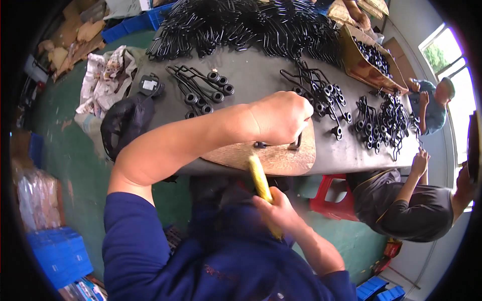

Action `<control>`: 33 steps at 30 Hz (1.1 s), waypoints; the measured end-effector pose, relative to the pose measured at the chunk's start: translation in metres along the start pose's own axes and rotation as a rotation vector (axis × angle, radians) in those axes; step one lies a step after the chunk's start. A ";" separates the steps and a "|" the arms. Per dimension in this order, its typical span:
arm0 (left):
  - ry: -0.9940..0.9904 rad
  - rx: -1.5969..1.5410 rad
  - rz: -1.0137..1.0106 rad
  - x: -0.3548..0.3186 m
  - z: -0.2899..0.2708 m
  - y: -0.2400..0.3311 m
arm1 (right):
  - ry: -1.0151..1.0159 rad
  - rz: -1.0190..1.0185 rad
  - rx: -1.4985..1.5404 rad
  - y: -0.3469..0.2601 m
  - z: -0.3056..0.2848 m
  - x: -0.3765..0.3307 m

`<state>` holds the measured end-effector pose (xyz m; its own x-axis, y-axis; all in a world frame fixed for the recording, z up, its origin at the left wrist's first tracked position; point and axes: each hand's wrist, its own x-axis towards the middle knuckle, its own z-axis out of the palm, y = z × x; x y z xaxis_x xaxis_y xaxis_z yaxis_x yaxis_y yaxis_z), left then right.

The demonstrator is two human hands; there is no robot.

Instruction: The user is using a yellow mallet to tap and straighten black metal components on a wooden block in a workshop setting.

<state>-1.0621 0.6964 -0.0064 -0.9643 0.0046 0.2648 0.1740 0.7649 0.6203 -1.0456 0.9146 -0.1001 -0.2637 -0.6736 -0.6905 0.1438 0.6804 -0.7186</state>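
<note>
On the long grey worktable [251,80], a worn brown wooden block [281,158] lies at the near edge, and the left hand [281,118] is fisted over it, pinning a small black bent-metal part [293,145]. The right hand [281,213] lies below the table edge, fingers wrapped around a yellow-handled tool [260,183] whose long axis points up toward that part.

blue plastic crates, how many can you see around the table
4 blue plastic crates, though more may be hidden: one on the floor at lower left, one behind the table at upper left, one beside it, and one at the lower right edge.
</note>
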 end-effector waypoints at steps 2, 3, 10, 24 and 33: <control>-0.020 0.061 -0.061 -0.005 0.003 0.001 | -0.087 0.046 0.306 0.005 0.000 -0.024; -0.009 0.052 -0.033 0.000 -0.003 -0.004 | -0.062 -0.078 0.308 -0.013 -0.005 -0.034; -0.155 -0.082 -0.244 0.009 -0.020 -0.022 | 0.311 -0.718 -0.082 -0.028 -0.004 -0.057; 0.014 -0.532 -0.552 -0.032 -0.097 -0.070 | 0.208 -0.351 -0.194 -0.017 -0.032 -0.030; 0.143 -0.226 -1.068 -0.108 -0.165 -0.206 | 0.581 -0.356 0.386 0.046 -0.133 0.012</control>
<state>-0.9606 0.4319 -0.0414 -0.6102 -0.6749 -0.4148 -0.6896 0.1947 0.6976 -1.1693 0.9761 -0.1306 -0.7977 -0.5010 -0.3357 0.2504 0.2313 -0.9401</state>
